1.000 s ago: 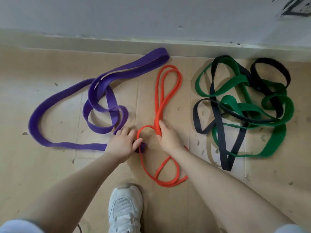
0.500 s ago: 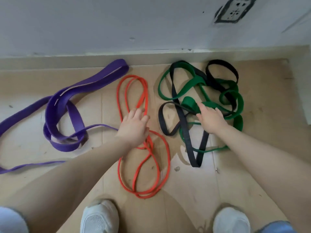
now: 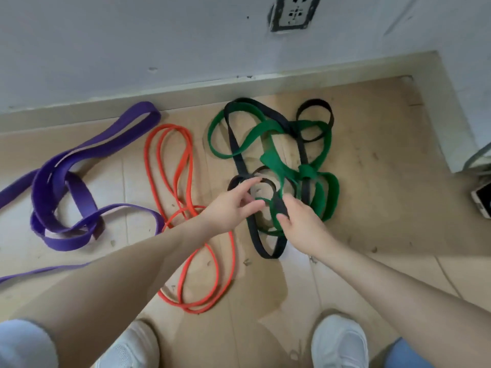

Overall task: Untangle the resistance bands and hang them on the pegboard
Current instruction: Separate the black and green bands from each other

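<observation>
Green band [image 3: 268, 128] and black band [image 3: 233, 139] lie knotted together on the floor by the wall. My right hand [image 3: 303, 224] pinches a black strand, with green beside it, between thumb and fingers at the near side of the tangle. My left hand [image 3: 231, 208] reaches in from the left with fingers spread and straight, its fingertips at a black loop. The orange band [image 3: 183, 160] lies in a long figure-eight under my left forearm. To the far left lies the wide purple band [image 3: 79, 192], loosely looped. No pegboard is in view.
A baseboard [image 3: 186, 94] and white wall with a socket [image 3: 292, 11] close the far side. A wall corner juts out at right, with a small device [image 3: 482, 200] and cables beside it. My white shoes [image 3: 340, 343] stand at the bottom edge.
My left hand left the orange band and moved right to the green-black tangle. My right hand took hold of a black strand. The view shifted right and closer.
</observation>
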The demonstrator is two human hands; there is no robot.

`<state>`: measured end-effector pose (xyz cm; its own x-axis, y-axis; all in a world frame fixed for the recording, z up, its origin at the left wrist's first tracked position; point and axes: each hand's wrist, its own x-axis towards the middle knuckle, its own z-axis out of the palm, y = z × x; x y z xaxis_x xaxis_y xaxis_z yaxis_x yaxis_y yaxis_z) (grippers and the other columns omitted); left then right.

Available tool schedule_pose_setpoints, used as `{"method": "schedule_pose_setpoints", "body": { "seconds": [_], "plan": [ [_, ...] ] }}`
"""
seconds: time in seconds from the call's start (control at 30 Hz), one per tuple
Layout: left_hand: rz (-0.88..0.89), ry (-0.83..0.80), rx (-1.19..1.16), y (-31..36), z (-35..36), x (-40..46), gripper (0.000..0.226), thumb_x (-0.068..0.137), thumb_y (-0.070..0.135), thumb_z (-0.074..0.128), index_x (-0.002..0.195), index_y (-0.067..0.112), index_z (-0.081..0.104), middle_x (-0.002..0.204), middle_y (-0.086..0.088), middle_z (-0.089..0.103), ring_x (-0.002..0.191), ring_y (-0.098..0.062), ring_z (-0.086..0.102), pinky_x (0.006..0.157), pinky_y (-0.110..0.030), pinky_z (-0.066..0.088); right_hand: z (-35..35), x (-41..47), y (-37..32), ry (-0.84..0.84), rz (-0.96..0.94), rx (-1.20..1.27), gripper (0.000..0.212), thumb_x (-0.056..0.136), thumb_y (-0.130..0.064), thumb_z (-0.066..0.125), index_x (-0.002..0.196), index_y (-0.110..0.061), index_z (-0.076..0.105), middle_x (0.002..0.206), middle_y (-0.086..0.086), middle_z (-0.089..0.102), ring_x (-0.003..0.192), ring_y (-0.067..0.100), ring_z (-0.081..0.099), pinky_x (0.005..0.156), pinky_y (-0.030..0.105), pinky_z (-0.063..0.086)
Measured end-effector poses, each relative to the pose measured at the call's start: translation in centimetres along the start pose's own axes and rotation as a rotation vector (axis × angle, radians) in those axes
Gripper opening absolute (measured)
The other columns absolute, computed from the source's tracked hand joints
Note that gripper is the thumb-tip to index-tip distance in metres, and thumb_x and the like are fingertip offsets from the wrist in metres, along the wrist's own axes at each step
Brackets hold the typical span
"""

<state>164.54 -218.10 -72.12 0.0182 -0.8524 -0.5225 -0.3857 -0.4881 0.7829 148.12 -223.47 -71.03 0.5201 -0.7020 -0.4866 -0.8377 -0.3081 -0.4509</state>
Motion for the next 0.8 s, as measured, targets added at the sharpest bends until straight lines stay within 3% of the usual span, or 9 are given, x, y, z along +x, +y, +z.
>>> {"method": "schedule_pose_setpoints", "body": {
  "seconds": [0.07, 0.13, 0.2, 0.3, 0.4, 0.47, 0.6, 0.7, 0.8],
  "plan": [
    [-0.069, 0.087, -0.379, 0.7, 0.9, -1.1, 0.027, 0.097, 0.031, 0.045, 0.121, 0.021, 0.051, 0.087, 0.001, 0.059, 0.075, -0.01, 0.059, 0.072, -0.018, 0.05, 0.2, -2.3, -1.4, -0.141, -0.117, 0.05, 0.018, 0.092, -0.024, 0.053, 0.093, -0.016, 0.037, 0.093, 0.0, 0.048, 0.083, 0.019, 0.052, 0.074, 0.037, 0.044],
    [-0.099, 0.169, -0.437, 1.2, 1.4, -1.9, 0.013, 0.093, 0.025, 0.055, 0.099, 0.014, 0.054, 0.078, 0.0, 0.058, 0.061, -0.006, 0.059, 0.057, -0.013, 0.047, 1.6, -4.4, -2.8, -0.27, -0.213, 0.077, 0.025, 0.09, -0.029, 0.058, 0.09, -0.017, 0.035, 0.092, -0.004, 0.043, 0.076, 0.008, 0.045, 0.071, 0.032, 0.038],
    [-0.122, 0.193, -0.406, 1.6, 1.4, -2.5, 0.011, 0.09, 0.01, 0.059, 0.094, 0.01, 0.049, 0.076, -0.006, 0.061, 0.05, 0.001, 0.059, 0.049, -0.008, 0.044, 2.9, -5.2, -3.4, -0.308, -0.27, 0.068, 0.028, 0.088, -0.034, 0.06, 0.092, -0.015, 0.039, 0.094, -0.004, 0.041, 0.081, 0.01, 0.041, 0.072, 0.031, 0.036],
    [-0.092, 0.242, -0.593, 1.8, 0.4, -3.5, 0.016, 0.091, 0.003, 0.055, 0.099, 0.016, 0.049, 0.085, -0.009, 0.062, 0.064, -0.009, 0.066, 0.064, -0.02, 0.055, 2.6, -4.2, -2.4, -0.283, -0.25, 0.071, 0.03, 0.089, -0.043, 0.056, 0.095, -0.014, 0.049, 0.094, -0.001, 0.049, 0.085, 0.012, 0.045, 0.07, 0.026, 0.033],
    [-0.04, 0.372, -0.683, 1.8, -1.7, -4.3, 0.022, 0.094, 0.004, 0.05, 0.111, 0.016, 0.05, 0.094, -0.009, 0.061, 0.071, -0.014, 0.066, 0.071, -0.026, 0.058, 0.5, -2.8, 0.0, -0.2, -0.053, 0.133, 0.04, 0.097, -0.039, 0.042, 0.108, -0.005, 0.06, 0.104, 0.008, 0.063, 0.093, 0.021, 0.057, 0.079, 0.033, 0.044],
    [0.014, 0.457, -0.516, 1.8, -3.1, -4.7, 0.022, 0.094, 0.005, 0.05, 0.112, 0.015, 0.054, 0.095, -0.006, 0.063, 0.07, -0.013, 0.064, 0.069, -0.022, 0.057, -0.6, -1.8, 1.8, -0.019, 0.046, 0.126, 0.033, 0.098, -0.03, 0.044, 0.117, -0.007, 0.055, 0.111, 0.007, 0.061, 0.1, 0.022, 0.058, 0.086, 0.035, 0.046],
    [0.175, 0.458, 0.283, 1.0, -4.6, -4.6, 0.027, 0.093, 0.005, 0.049, 0.114, 0.016, 0.061, 0.101, 0.004, 0.062, 0.082, -0.009, 0.056, 0.074, -0.016, 0.042, -1.1, 0.9, 2.2, 0.161, 0.026, 0.07, 0.038, 0.094, -0.025, 0.051, 0.13, -0.014, 0.045, 0.129, 0.007, 0.049, 0.111, 0.02, 0.051, 0.094, 0.035, 0.045],
    [0.127, 0.436, 0.338, 0.2, -4.9, -4.6, 0.032, 0.093, 0.004, 0.046, 0.119, 0.017, 0.059, 0.107, 0.003, 0.061, 0.085, -0.011, 0.058, 0.07, -0.014, 0.041, 0.0, 3.1, 1.4, 0.174, 0.047, -0.181, 0.049, 0.094, -0.028, 0.051, 0.139, -0.016, 0.035, 0.149, 0.012, 0.031, 0.137, 0.03, 0.027, 0.112, 0.043, 0.025],
    [0.1, 0.425, 0.425, -1.8, -5.1, -4.4, 0.035, 0.094, 0.004, 0.043, 0.125, 0.014, 0.057, 0.13, -0.005, 0.052, 0.116, -0.021, 0.052, 0.092, -0.026, 0.041, 0.4, 4.4, 2.7, 0.237, 0.297, -0.226, 0.072, 0.094, -0.03, 0.049, 0.149, -0.018, 0.005, 0.157, 0.016, 0.004, 0.145, 0.034, 0.001, 0.116, 0.048, 0.003]
  ]
}}
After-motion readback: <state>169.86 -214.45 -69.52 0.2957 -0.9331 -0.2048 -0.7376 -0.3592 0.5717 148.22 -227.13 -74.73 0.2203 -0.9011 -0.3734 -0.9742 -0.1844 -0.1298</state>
